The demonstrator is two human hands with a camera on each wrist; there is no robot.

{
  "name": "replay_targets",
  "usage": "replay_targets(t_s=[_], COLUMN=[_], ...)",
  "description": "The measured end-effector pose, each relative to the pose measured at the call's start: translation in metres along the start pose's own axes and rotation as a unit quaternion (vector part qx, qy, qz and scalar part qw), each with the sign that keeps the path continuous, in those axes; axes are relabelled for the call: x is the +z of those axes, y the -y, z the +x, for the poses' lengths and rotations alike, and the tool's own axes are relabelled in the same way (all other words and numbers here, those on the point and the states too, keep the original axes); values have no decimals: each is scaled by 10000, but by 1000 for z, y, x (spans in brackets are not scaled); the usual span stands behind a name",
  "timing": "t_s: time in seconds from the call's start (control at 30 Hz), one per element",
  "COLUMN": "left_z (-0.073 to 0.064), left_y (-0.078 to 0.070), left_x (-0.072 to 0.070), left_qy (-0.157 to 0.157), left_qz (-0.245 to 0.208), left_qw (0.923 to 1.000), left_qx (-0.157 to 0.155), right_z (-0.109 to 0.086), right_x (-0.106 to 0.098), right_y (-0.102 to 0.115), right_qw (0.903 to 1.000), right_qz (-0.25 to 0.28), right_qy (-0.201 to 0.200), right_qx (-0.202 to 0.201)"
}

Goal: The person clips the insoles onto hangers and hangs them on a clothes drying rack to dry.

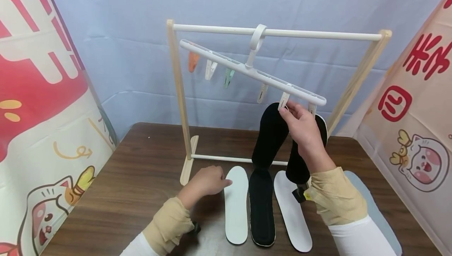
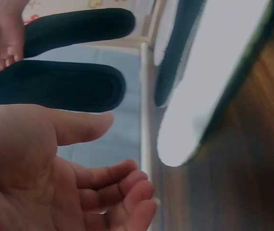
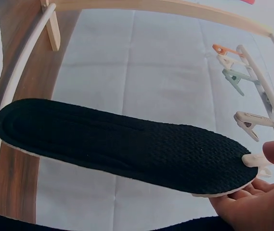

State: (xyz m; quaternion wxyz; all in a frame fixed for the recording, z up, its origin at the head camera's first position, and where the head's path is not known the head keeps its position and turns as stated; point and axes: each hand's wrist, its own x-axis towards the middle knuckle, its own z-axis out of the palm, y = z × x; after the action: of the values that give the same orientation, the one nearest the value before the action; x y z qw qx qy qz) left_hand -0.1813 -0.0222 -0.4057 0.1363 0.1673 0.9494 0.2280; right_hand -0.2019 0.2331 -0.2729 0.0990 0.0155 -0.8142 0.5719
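Note:
My right hand [image 1: 305, 128] is at a white clip [image 1: 283, 101] on the low end of a hanger [image 1: 243, 67], its thumb and fingers about the clip. That clip holds the top of a black insole [image 3: 127, 144], which hangs down. Beside it, a second black insole [image 1: 298, 165] hangs from another white clip [image 1: 312, 108], partly hidden by my right hand. My left hand [image 1: 208, 181] is over the table near a white insole [image 1: 236, 205]; its fingers are loosely bent, with nothing in them in the left wrist view.
A wooden-sided rack [image 1: 179, 91] carries the tilted hanger on its top rail. An orange clip [image 1: 193, 61], a green clip [image 1: 228, 77] and other white clips hang from it. On the table [image 1: 141, 181] lie a black insole [image 1: 262, 209], another white insole [image 1: 293, 213] and a blue-grey insole-like piece [image 1: 370, 205].

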Motion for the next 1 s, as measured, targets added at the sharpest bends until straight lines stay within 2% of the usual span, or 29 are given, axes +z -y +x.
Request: replay_targets(t_s=[0.17,0.37,0.67,1.0], left_z=[-1,-1,1,4], left_y=[5,4,3,4], left_x=[13,22,28,34], left_qy=[44,36,72,127], left_qz=[445,683,852,985], left_qw=[9986,9965,9949,9942], left_qx=[-286,-489,-526,-417], right_z=[-2,-7,-13,-18], right_x=[0,-1,0,1], right_y=[-4,-10,-23,-36], right_qw=[9997,9989,9976,9965], right_qz=[-225,-403,-600,-482], right_qy=[80,175,143,218], right_qx=[38,142,316,652])
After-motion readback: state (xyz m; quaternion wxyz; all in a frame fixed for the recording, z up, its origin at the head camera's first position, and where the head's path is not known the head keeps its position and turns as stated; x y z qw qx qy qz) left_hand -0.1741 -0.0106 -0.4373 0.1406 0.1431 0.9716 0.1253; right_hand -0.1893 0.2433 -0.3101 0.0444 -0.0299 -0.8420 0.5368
